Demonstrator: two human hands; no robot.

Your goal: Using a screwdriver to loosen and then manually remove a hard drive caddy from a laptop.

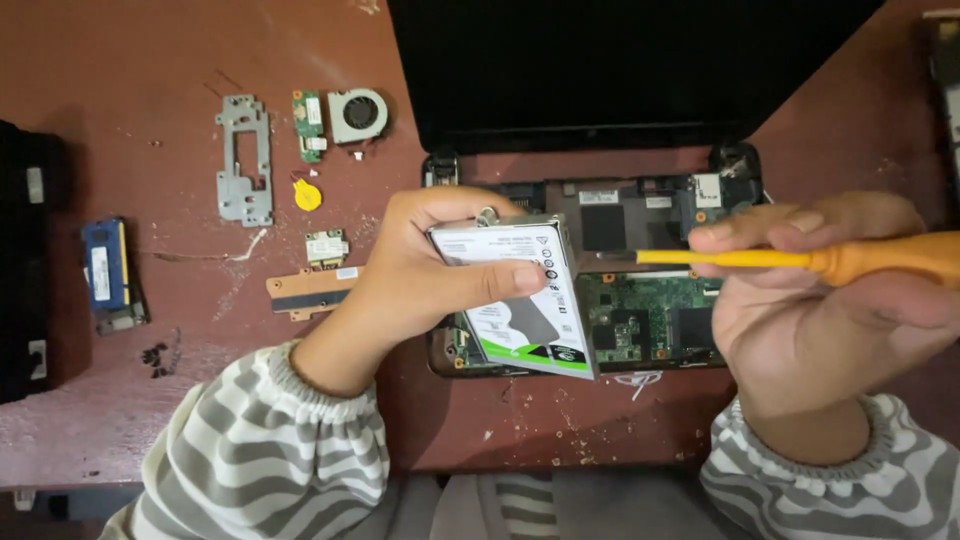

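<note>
My sleeves [270, 450] have grey and white stripes. In my right hand [800, 310] the screwdriver [800, 260] has an orange handle and a yellow shaft. The hard drive [525, 300] in my left hand [420, 270] has a white label with a green and black band at the bottom. The table [120, 60] is dark red-brown with scratches. The laptop's circuit board [640, 310] is green, its screen [620, 60] black. The round battery [308, 195] is yellow, the memory module [105, 265] blue, the metal bracket [244, 158] grey.
</note>
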